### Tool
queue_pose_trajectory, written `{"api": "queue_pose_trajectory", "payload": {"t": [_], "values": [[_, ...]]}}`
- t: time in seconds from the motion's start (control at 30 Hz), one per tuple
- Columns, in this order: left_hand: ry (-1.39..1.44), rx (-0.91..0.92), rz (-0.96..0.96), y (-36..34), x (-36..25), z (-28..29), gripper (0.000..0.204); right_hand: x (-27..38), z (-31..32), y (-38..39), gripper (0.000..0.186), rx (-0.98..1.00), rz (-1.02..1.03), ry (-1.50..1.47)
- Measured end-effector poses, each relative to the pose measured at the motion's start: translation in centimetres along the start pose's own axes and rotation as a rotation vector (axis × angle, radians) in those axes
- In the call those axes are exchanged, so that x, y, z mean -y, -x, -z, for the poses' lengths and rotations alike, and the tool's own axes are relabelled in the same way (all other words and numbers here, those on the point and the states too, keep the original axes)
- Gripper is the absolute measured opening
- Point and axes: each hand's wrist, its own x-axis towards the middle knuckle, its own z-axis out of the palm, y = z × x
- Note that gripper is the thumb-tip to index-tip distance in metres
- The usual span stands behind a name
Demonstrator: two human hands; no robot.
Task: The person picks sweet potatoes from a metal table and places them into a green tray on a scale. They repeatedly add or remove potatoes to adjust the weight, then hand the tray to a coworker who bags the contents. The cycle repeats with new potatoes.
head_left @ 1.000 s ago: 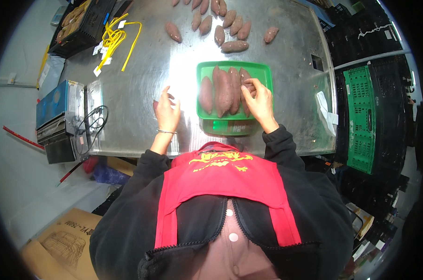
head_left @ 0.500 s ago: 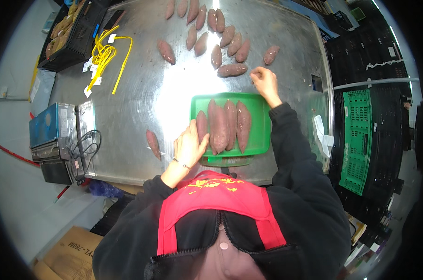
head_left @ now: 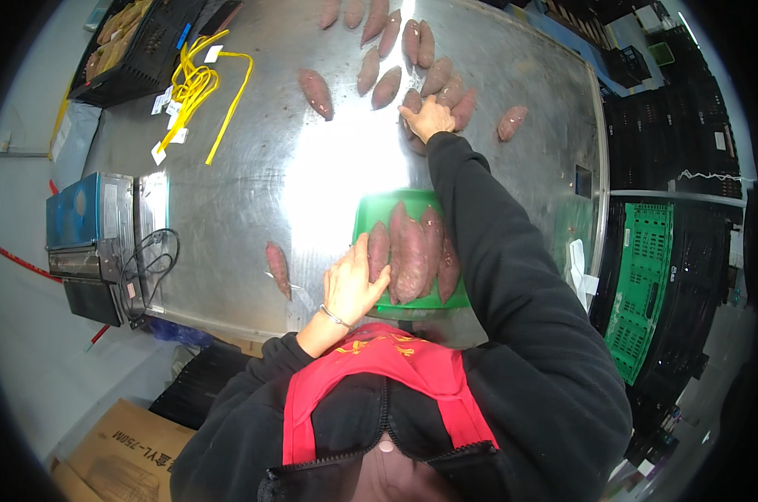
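Right hand [head_left: 427, 117] grip closing on sweet potato [head_left: 412, 104] in far pile; left hand [head_left: 351, 287] open against green tray [head_left: 369, 213].

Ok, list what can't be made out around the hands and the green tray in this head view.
- Green tray: its right side is hidden by the right sleeve, so the full count of sweet potatoes in the tray cannot be told.
- Right hand: it rests on the far sweet potatoes; whether the fingers close on one is hidden.
- Left hand: its palm is unseen; contact with the tray's edge is unclear.
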Motion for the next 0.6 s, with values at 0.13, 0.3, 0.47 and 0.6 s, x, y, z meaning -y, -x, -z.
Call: {"api": "queue_pose_trajectory", "payload": {"t": [0.13, 0.3, 0.47, 0.6], "values": [[0.045, -0.018, 0.016, 0.1, 0.1, -0.1, 0.07, -1.6, 0.1, -1.5, 0.04, 0.299, -0.023, -0.667], [0.102, -0.033, 0.029, 0.3, 0.4, -0.1, 0.069, -4.3, 4.6, 1.5, 0.024, 0.543, 0.034, -1.38], [0.132, -0.053, 0.052, 0.5, 1.3, -0.5, 0.07, -6.0, 11.4, 11.0, 0.045, 0.677, 0.3, -1.654], [0.195, -0.028, 0.073, 0.8, 2.7, -0.6, 0.065, -7.2, 13.7, 18.6, 0.056, 0.629, 0.245, -1.791]]}}
